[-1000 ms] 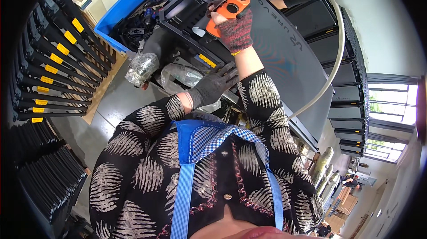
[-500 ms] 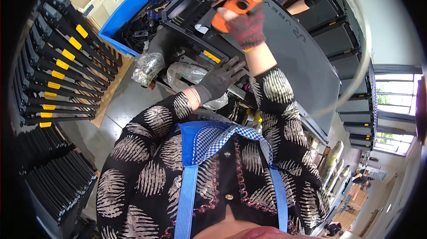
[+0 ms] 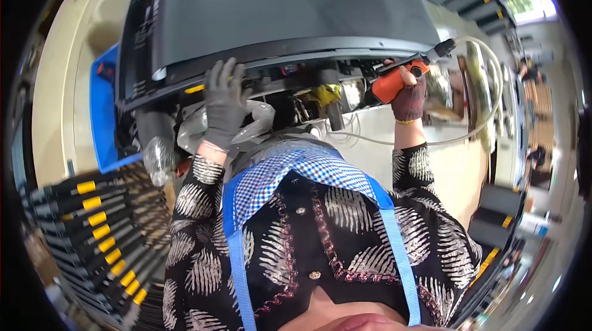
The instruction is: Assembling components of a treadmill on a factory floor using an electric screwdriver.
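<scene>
I see the red-gloved right hand (image 3: 409,98) closed round an orange-and-black power tool (image 3: 393,83), slanting up-right beside the flat dark-grey panel (image 3: 271,13); the grey-gloved left hand (image 3: 224,104), spread, seemingly empty, overlaps its near edge.

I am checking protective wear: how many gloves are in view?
2: a grey glove on the left hand, at the near edge of the dark unit; a dark red glove on the right hand, which grips the orange tool. Others may be hidden.

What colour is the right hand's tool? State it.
The tool in the right hand is orange with black parts, shown in the head view.
</scene>
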The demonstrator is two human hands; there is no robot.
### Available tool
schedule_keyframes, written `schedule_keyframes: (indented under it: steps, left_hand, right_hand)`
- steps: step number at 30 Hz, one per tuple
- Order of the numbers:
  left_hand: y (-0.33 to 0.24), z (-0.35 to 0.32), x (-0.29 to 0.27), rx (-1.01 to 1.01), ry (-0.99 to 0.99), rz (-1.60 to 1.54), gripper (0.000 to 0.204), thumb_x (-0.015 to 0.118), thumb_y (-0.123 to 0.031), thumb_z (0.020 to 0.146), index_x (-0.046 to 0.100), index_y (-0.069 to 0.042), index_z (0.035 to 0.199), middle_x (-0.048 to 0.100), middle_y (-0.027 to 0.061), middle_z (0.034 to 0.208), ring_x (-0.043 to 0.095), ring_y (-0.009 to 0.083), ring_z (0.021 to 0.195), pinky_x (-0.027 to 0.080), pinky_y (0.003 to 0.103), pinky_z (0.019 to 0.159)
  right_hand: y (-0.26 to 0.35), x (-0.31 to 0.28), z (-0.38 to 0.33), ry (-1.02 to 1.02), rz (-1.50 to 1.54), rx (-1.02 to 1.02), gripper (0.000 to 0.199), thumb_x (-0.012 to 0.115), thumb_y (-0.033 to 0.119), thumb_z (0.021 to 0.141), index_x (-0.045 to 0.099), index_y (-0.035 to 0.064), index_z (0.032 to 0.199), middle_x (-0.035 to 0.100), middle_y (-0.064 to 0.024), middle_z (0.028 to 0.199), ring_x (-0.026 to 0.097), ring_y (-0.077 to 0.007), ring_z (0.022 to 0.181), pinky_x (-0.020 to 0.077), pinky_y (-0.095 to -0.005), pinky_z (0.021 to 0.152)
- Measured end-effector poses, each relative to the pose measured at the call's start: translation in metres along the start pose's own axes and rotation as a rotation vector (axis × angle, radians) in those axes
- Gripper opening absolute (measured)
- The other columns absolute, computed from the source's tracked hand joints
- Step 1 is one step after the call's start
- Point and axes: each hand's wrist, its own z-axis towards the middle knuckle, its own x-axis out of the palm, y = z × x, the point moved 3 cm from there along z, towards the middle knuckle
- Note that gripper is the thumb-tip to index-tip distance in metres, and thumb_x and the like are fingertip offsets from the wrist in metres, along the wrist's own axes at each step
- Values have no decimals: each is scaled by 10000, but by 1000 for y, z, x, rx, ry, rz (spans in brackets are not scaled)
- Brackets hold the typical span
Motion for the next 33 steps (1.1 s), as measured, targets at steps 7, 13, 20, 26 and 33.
schedule_keyframes:
  steps: [7, 13, 20, 26, 33]
  left_hand:
    - [-27, 59, 12, 78, 166, 75, 699, 738, -294, 690, 460, -112, 1305, 427, 89, 1353, 388, 295, 1248, 299, 444, 1055]
    - [-60, 80, 18, 222, 196, 155, 642, 702, -187, 703, 477, -121, 1301, 450, 88, 1340, 397, 301, 1247, 312, 426, 1058]
    - [-56, 79, 39, 264, 140, 329, 583, 554, -68, 760, 454, -144, 1329, 441, 74, 1355, 412, 287, 1242, 335, 407, 1038]
    - [-71, 76, 41, 262, 68, 284, 559, 503, -46, 783, 464, -150, 1330, 466, 69, 1343, 451, 277, 1209, 365, 398, 1009]
    - [-75, 72, 45, 309, 88, 365, 658, 464, -59, 744, 385, -145, 1392, 408, 97, 1402, 421, 289, 1255, 380, 380, 1007]
  right_hand:
    - [-75, -174, -37, -472, -657, 51, 302, 661, 11, 666, 601, 57, 958, 651, -41, 875, 617, -164, 800, 493, -311, 729]
    - [-133, -186, -57, -617, -910, 222, 321, 693, 66, 638, 609, 67, 947, 651, -49, 862, 618, -168, 798, 493, -298, 726]
    - [-204, -232, -51, -625, -1105, 553, 415, 721, 260, 641, 617, 47, 982, 665, -145, 926, 641, -268, 886, 492, -346, 766]
    - [-181, -208, -91, -869, -1049, 281, 619, 713, 306, 659, 496, 68, 1187, 626, -209, 1059, 585, -378, 1027, 472, -415, 846]
    - [-281, -231, -231, 464, -1212, 712, 386, 591, 301, 704, 652, 91, 1023, 628, -200, 1070, 604, -330, 966, 472, -398, 835]
